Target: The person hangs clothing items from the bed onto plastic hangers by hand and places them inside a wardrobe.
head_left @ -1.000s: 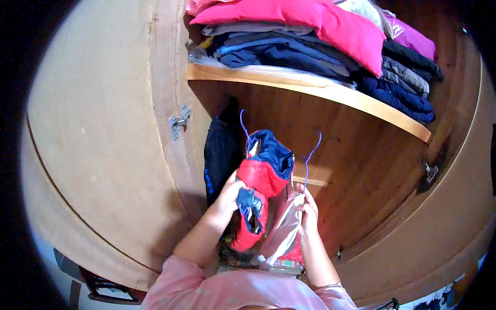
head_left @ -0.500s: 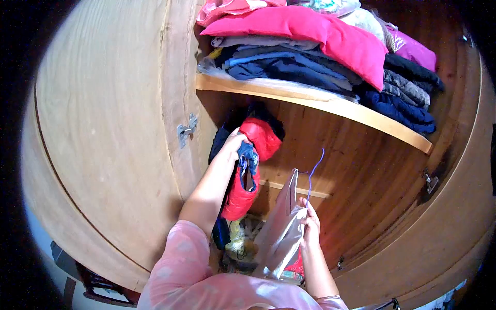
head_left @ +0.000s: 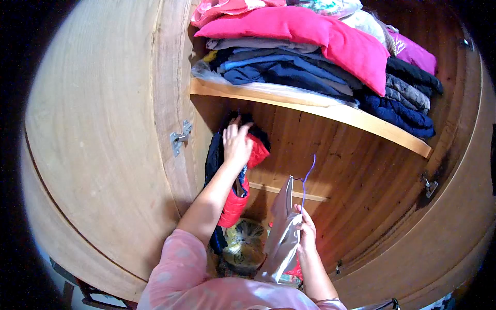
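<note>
The left hand (head_left: 238, 145) is reaching deep into the wooden cupboard, its fingers spreading apart over the top of a red, puffy garment with black, fluffy trim (head_left: 233, 209). Half a second ago that hand was gripping the garment farther out; now the garment is hanging beside a dark garment (head_left: 213, 163) near the cupboard's left side, and the fingers are apparently loosening. Whether a hook or hanger is bearing its weight, I cannot tell.

The right hand (head_left: 307, 232) is pinching a pale, shiny cloth item (head_left: 281, 243) between thumb and fingers, close to a thin, purple wire hanger (head_left: 304, 182) that is sticking up above it. With the left hand seemingly easing its grip, only 1 of the 2 hands is clearly carrying something.

Below, a clear plastic bag with yellowish contents (head_left: 243, 250) is sitting near the red garment's lower end. Above, folded clothes are filling a light wooden shelf (head_left: 310, 107).
</note>
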Available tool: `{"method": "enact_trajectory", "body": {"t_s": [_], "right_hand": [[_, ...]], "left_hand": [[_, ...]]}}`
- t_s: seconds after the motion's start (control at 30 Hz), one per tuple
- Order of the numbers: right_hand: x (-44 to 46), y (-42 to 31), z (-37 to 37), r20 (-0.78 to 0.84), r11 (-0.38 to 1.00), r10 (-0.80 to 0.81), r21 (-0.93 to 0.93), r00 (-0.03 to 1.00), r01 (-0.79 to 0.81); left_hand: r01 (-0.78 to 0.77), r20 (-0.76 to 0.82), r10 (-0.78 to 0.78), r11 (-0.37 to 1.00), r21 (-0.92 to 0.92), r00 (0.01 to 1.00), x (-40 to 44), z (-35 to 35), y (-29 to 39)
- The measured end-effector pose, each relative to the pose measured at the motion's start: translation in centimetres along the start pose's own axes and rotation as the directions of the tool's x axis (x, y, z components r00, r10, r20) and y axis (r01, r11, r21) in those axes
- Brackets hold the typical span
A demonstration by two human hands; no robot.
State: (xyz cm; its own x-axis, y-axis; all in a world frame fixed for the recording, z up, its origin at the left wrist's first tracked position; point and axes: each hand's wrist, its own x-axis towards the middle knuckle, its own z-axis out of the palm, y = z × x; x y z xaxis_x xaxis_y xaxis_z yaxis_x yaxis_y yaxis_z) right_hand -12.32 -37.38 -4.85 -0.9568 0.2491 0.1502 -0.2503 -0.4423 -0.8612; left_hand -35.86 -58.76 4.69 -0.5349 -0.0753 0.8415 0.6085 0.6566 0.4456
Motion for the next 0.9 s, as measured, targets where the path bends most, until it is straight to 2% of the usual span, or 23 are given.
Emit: {"method": "enact_trajectory", "body": {"t_s": [0.03, 0.1, 0.2, 0.23, 0.3, 0.37, 0.43, 0.53, 0.63, 0.73, 0.77, 0.83, 0.9], "right_hand": [[0.2, 0.2, 0.1, -0.002, 1.000, -0.003, 0.003, 1.000, 0.003], [0.5, 0.5, 0.1, -0.003, 1.000, -0.004, 0.007, 1.000, 0.004], [0.6, 0.4, 0.5, 0.020, 1.000, 0.000, 0.020, 1.000, -0.001], [0.7, 0.3, 0.7, 0.019, 1.000, 0.000, 0.024, 1.000, 0.000], [1.2, 0.4, 0.9, 0.025, 1.000, -0.008, -0.001, 1.000, 0.008], [2.4, 0.8, 1.1, 0.030, 1.000, 0.000, -0.019, 1.000, 0.000], [3.5, 0.1, 2.4, 0.051, 0.999, -0.002, -0.040, 0.999, 0.004], [6.1, -0.6, 5.1, 0.134, 0.998, -0.067, 0.004, 0.989, 0.067], [7.8, -1.7, 9.5, 0.149, 0.992, -0.113, 0.072, 0.982, 0.104], [11.1, -1.0, 11.9, 0.100, 0.987, -0.156, 0.059, 0.983, 0.151], [13.1, -0.3, 11.8, 0.086, 0.987, -0.162, -0.008, 0.983, 0.163], [15.2, 0.1, 13.0, 0.111, 0.987, -0.158, -0.022, 0.981, 0.161], [17.7, 1.4, 14.5, 0.046, 0.955, -0.288, -0.052, 0.956, 0.291]], "left_hand": [[-0.080, -0.008, 0.081, 0.993, 0.090, 0.997, 0.1, -0.1, 1.1], [-0.027, 0.201, -0.028, 0.963, 0.267, 0.979, 0.2, 0.7, 1.3], [0.091, 0.391, -0.240, 0.927, 0.364, 0.889, 0.7, 3.1, -1.7], [0.214, 0.403, -0.322, 0.932, 0.291, 0.857, 1.2, 3.1, -2.3], [0.156, 0.357, -0.312, 0.902, 0.403, 0.880, 1.5, 4.1, -4.9], [0.191, 0.294, -0.345, 0.874, 0.447, 0.891, 2.1, 3.9, -6.8], [0.209, 0.338, -0.359, 0.889, 0.407, 0.870, 2.2, 2.8, -7.4], [0.234, 0.231, -0.335, 0.897, 0.375, 0.913, 1.9, 3.4, -7.5], [0.279, 0.185, -0.366, 0.884, 0.375, 0.912, 1.0, 3.1, -5.1], [0.005, 0.128, -0.070, 0.891, 0.453, 0.989, -1.3, 2.7, -4.3], [0.001, 0.141, -0.060, 0.922, 0.388, 0.988, -1.9, 3.3, -4.9], [0.004, 0.173, -0.083, 0.911, 0.412, 0.981, -2.6, 2.1, -4.2], [0.020, 0.207, -0.110, 0.918, 0.396, 0.972, -3.1, 1.7, -4.5]]}}
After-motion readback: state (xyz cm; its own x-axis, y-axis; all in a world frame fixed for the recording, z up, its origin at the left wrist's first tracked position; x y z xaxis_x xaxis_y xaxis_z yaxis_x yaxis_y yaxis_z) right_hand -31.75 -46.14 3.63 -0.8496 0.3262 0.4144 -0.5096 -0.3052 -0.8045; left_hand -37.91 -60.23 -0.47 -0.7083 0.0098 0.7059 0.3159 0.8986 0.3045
